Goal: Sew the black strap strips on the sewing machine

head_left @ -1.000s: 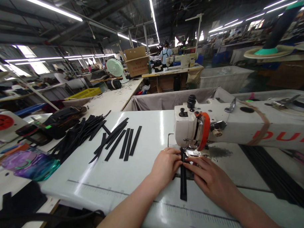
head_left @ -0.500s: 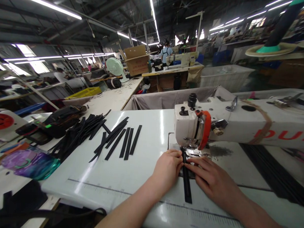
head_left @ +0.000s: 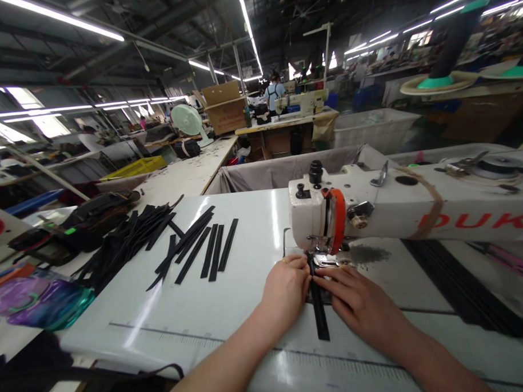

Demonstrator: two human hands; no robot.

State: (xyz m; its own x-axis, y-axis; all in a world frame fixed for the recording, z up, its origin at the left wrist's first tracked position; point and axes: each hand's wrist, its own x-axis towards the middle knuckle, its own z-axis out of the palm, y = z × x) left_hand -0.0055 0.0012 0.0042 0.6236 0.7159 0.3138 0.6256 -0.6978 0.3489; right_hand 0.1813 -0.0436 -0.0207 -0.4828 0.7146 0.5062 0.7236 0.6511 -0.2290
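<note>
A narrow black strip [head_left: 320, 315] lies under the needle area of a white sewing machine [head_left: 306, 212], its near end pointing toward me. On the strip's left side, my left hand [head_left: 286, 282] has its fingers bent and pressed together, gripping the strip close to the presser foot. My right hand [head_left: 355, 291] holds the strip's right edge with its fingertips, fingers reaching leftward below the metal plate [head_left: 326, 261]. The hands hide part of the strip, and the needle itself is hard to make out.
Several cut black strips [head_left: 214, 251] lie on the table [head_left: 241, 298] at left, beside a larger dark pile [head_left: 126, 243]. More long black strips [head_left: 460, 283] lie beneath the machine arm. A purple-teal pouch [head_left: 39, 302] sits far left. A fabric-lined bin [head_left: 262, 173] stands behind.
The view has turned slightly right, so most things appear shifted left. Both hands stay at the strip beside the presser foot, with little visible change in their hold.
</note>
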